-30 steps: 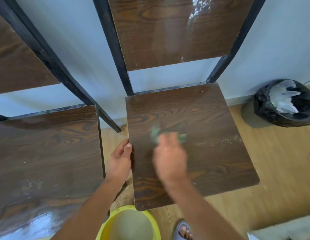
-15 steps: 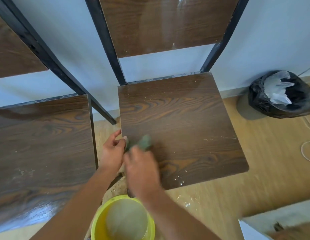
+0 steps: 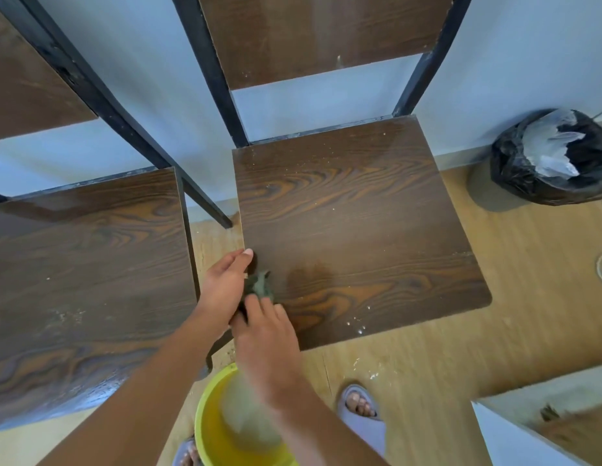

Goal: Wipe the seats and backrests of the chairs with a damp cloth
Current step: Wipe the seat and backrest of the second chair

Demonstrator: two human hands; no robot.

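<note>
Two dark wood-grain chairs with black metal frames stand against a pale wall. The right chair's seat (image 3: 353, 230) carries crumbs and a damp patch near its front left; its backrest (image 3: 313, 31) is above. My right hand (image 3: 266, 344) presses a small green cloth (image 3: 259, 287) onto the seat's front left corner. My left hand (image 3: 225, 284) is cupped against that seat's left edge, touching the cloth. The left chair's seat (image 3: 84, 274) shows wet streaks and specks.
A yellow bucket (image 3: 208, 428) of cloudy water stands on the wooden floor below my hands. A black rubbish bag (image 3: 548, 159) sits by the wall at right. A foot in a grey slipper (image 3: 360, 408) is right of the bucket. A white ledge (image 3: 528, 428) fills the bottom right corner.
My right hand has swept the cloth from the middle of the right seat to its front left corner, beside my left hand. The view has tilted down slightly.
</note>
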